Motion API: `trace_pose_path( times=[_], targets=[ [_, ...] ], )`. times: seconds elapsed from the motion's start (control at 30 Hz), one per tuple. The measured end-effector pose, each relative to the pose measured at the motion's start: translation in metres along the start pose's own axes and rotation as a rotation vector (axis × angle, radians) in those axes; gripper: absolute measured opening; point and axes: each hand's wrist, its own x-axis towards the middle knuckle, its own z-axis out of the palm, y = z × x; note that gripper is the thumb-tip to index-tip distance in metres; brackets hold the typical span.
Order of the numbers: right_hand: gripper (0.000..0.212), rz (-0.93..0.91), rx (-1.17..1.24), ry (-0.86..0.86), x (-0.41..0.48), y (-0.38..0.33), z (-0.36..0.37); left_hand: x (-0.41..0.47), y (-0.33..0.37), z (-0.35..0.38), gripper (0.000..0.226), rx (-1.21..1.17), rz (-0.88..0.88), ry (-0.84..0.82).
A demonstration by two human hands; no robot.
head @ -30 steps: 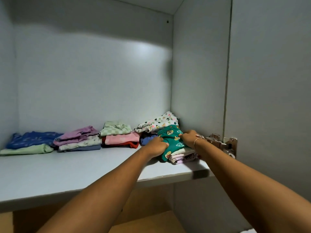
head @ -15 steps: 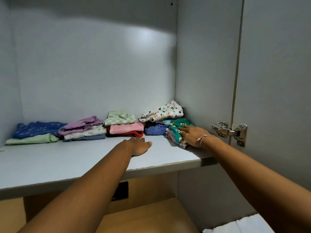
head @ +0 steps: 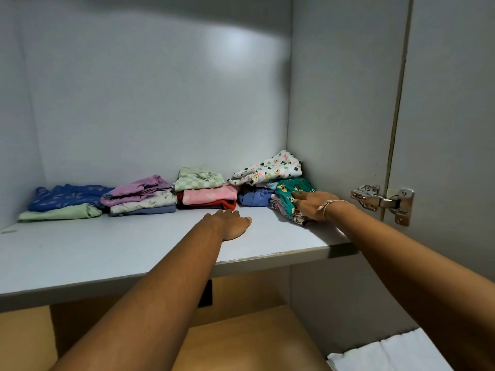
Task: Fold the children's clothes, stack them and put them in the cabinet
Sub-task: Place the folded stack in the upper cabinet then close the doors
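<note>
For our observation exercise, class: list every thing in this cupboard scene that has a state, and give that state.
left hand: open, flat on the shelf, holding nothing.
right hand: open, fingers resting on the green cartoon-print stack.
green cartoon-print stack: folded, on the shelf beside the right wall.
row of other piles: folded, stacked along the back.
cabinet door: open, hinge exposed.

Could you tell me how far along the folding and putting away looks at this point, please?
Done: four folded piles sit along the back of the shelf. In hand: the right hand presses flat on a green-topped stack at the right wall; the left hand rests open on the shelf. Left: probably just letting go; whether more clothes wait outside the cabinet is not visible.
</note>
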Motion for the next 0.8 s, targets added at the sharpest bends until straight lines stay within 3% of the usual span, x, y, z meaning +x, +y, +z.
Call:
trace_pose_path(
  times=[0.17, 0.27, 0.33, 0.4, 0.6, 0.8],
  targets=[
    [0.052, 0.052, 0.155, -0.004, -0.006, -0.001, -0.003, 0.0, -0.003, 0.0, 0.069, -0.02, 0.01, 0.003],
    [0.052, -0.024, 0.301, 0.227, -0.023, -0.006, 0.001, -0.006, -0.004, -0.002, 0.068, -0.085, 0.036, 0.044],
    [0.052, -0.101, 0.332, 0.406, -0.039, -0.013, 0.001, -0.017, -0.006, -0.004, 0.066, -0.06, 0.065, 0.139],
    [0.054, -0.158, 0.324, 0.476, -0.054, -0.021, -0.003, -0.034, -0.008, -0.007, 0.064, -0.034, 0.067, 0.246],
    [0.057, -0.404, 0.285, 0.523, -0.103, -0.049, -0.029, -0.117, -0.03, -0.024, 0.064, -0.074, -0.066, 0.502],
    [0.058, -0.665, 0.305, 0.535, -0.164, -0.102, -0.047, -0.262, -0.052, -0.018, 0.063, -0.133, -0.278, 0.833]
  ],
)
